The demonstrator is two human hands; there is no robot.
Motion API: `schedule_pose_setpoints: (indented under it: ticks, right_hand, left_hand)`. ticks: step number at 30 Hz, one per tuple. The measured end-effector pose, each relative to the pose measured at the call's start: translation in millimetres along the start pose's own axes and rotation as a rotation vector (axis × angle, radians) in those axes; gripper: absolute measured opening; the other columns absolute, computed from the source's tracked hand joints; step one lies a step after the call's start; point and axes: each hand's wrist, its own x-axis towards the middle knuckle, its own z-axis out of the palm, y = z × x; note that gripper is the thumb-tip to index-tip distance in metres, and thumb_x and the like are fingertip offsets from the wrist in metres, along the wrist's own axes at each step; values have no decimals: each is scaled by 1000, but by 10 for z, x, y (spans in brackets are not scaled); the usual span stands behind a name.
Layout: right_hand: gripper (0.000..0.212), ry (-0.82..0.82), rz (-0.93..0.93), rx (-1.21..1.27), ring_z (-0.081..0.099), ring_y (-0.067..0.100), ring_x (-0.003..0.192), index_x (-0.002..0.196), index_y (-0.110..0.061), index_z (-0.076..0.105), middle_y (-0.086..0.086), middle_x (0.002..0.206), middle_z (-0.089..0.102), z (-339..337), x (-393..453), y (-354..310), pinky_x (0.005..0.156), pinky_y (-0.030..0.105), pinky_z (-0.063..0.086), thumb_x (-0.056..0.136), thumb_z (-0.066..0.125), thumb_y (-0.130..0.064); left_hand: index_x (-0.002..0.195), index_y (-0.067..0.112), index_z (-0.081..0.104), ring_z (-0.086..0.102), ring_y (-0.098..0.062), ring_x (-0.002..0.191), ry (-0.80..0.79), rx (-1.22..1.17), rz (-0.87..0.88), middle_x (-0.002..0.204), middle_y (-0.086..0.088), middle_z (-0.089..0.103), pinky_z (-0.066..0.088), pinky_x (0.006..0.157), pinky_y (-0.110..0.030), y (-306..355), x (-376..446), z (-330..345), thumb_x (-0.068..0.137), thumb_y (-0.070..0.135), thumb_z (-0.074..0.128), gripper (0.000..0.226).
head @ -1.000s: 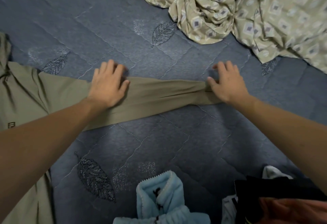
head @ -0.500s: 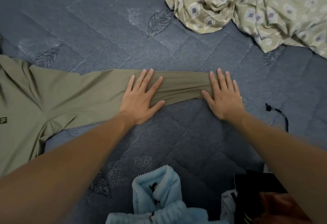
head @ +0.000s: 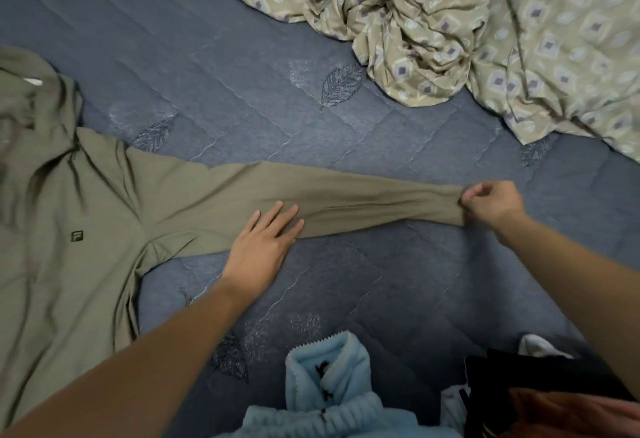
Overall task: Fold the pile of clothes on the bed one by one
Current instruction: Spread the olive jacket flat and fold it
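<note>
A: Where is the garment being folded?

B: An olive hoodie [head: 79,216] lies flat on the blue quilted bed [head: 242,56], body and hood at the left, one sleeve [head: 346,202] stretched straight out to the right.

A: And the hands?

B: The left hand [head: 266,243] lies flat, fingers spread, its fingertips resting on the lower edge of the sleeve about midway along. The right hand [head: 491,200] has its fingers curled and pinches the cuff at the sleeve's far right end.

A: What else is on the bed?

B: A crumpled beige patterned sheet [head: 485,32] fills the upper right. At the bottom edge sits the rest of the pile: a light blue fleece garment [head: 329,399] in the middle, and to its right dark clothing [head: 519,378] with some white and reddish fabric, touching one another.
</note>
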Motion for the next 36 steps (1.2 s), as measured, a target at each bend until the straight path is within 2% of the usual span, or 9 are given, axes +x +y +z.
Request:
schedule_pose_setpoints:
  ticks: [2, 4, 7, 11, 19, 23, 27, 32, 36]
  right_hand:
    - [17, 66, -75, -210, 63, 43, 111, 105, -6, 73, 26, 111, 68, -85, -122, -13, 98, 46, 51, 90, 69, -11]
    - [32, 90, -253, -313, 55, 46, 118, 121, -8, 66, 26, 124, 58, 17, -376, -123, 100, 50, 49, 90, 68, -13]
    - [40, 54, -593, -393, 50, 45, 115, 129, -10, 58, 21, 124, 51, 553, -831, -413, 93, 55, 49, 91, 66, -22]
    - [55, -46, -719, -379, 44, 35, 132, 145, -17, 47, 10, 147, 46, 1286, -1594, -1132, 101, 53, 47, 96, 60, -38]
    - [61, -151, -938, -384, 37, 26, 144, 153, -19, 39, 5, 160, 38, 2362, -3055, -2177, 113, 45, 36, 99, 54, -43]
    - [63, -169, -1032, -386, 36, 24, 144, 154, -21, 37, 2, 160, 37, 3003, -3831, -2774, 114, 45, 37, 99, 54, -44]
    - [65, -171, -1096, -337, 40, 30, 139, 155, -20, 38, 4, 159, 39, 3737, -4671, -3500, 111, 49, 42, 96, 56, -41]
    - [68, -196, -1271, -262, 31, 30, 150, 161, -17, 31, 7, 167, 28, 4622, -5731, -4366, 124, 47, 27, 99, 54, -35]
    - [69, -265, -1413, -277, 23, 25, 156, 162, -15, 29, 6, 169, 24, 5201, -6384, -4803, 128, 46, 21, 100, 54, -30]
  left_hand:
    - [147, 21, 58, 38, -28, 150, 19, -64, 31, 161, -2, 44, 32, 122, -48, -7, -59, -49, 106, 26, 50, 42]
    - [153, 21, 50, 34, -25, 153, -6, -156, -12, 164, -2, 39, 25, 125, -46, -41, -159, -141, 109, 39, 32, 51]
    - [162, 26, 34, 24, -24, 157, -14, -221, -152, 169, 0, 30, 17, 128, -44, -252, -400, -306, 108, 52, 26, 60]
    - [164, 30, 24, 18, -23, 158, -15, -167, -289, 171, 0, 23, 14, 129, -45, -790, -748, -578, 103, 59, 23, 68]
    - [162, 21, 31, 25, -26, 156, 47, -163, -488, 169, -4, 30, 19, 127, -47, -2111, -1644, -987, 101, 58, 25, 72]
    - [161, 19, 34, 28, -27, 155, 87, -157, -513, 167, -6, 34, 23, 126, -46, -2927, -2237, -1062, 102, 57, 24, 70]
    - [160, 18, 36, 33, -28, 153, 201, -176, -540, 164, -8, 38, 28, 124, -47, -3831, -2907, -1133, 104, 51, 35, 65]
    - [164, 22, 22, 20, -26, 157, 216, -210, -592, 171, -5, 23, 17, 127, -46, -4935, -3915, -1253, 106, 51, 39, 67]
    - [165, 20, 15, 17, -31, 157, 149, -300, -780, 171, -9, 18, 25, 124, -51, -5536, -4560, -1238, 101, 53, 51, 81]
